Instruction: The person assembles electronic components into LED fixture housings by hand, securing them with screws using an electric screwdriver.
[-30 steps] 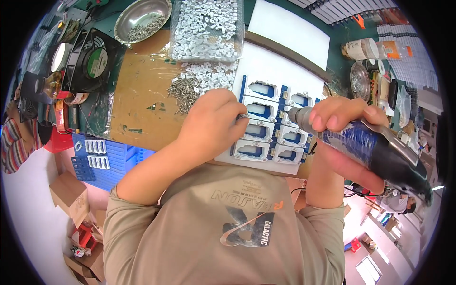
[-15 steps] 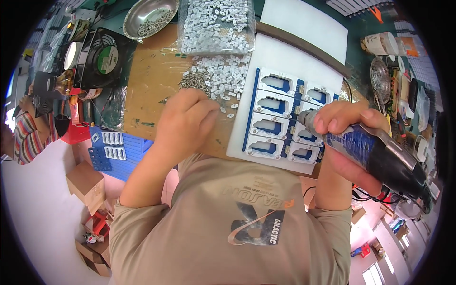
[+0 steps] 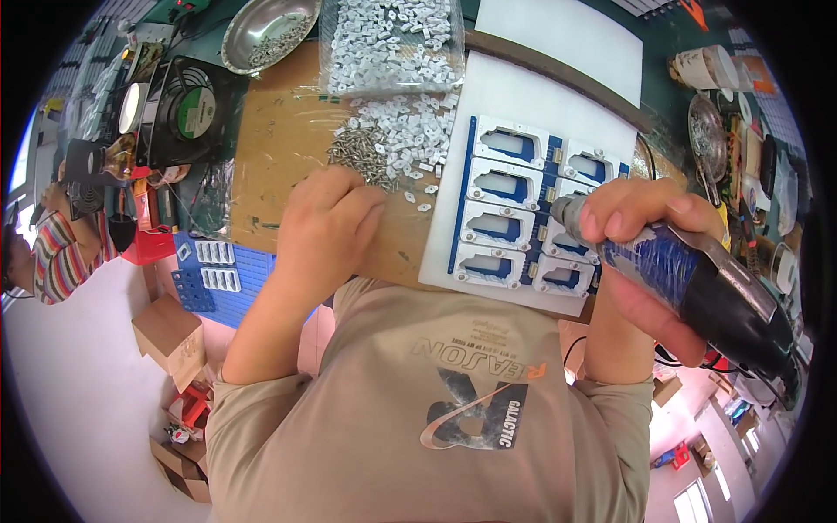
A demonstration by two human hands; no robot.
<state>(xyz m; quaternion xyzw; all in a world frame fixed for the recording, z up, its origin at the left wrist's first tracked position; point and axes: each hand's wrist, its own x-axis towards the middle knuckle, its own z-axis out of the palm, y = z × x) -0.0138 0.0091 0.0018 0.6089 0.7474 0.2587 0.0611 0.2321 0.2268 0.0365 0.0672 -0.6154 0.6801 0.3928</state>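
Note:
My right hand (image 3: 645,213) is wrapped round an electric screwdriver (image 3: 697,279) with a black body and blue wrapping. Its grey nose hangs over the right column of white plastic frames (image 3: 494,225) set on blue boards, and hides part of that column. At the near edge of a heap of small metal screws (image 3: 359,150) is my left hand (image 3: 330,222). Its fingers are curled together, and whatever they pinch is hidden. Beside the screws lies a spread of small white plastic pieces (image 3: 410,126), a few lying loose near my fingers.
A clear tray (image 3: 327,52) full of white pieces stands behind the heap. A metal bowl (image 3: 235,44) with screws is at the far left, near a black fan (image 3: 187,109). A white foam sheet (image 3: 436,253) lies under the boards, with a dark bar (image 3: 558,74) across it.
My left hand has drawn slightly left and toward me, uncovering more of the screws. The screwdriver remains above the right column, almost unmoved. The whole view has shifted slightly.

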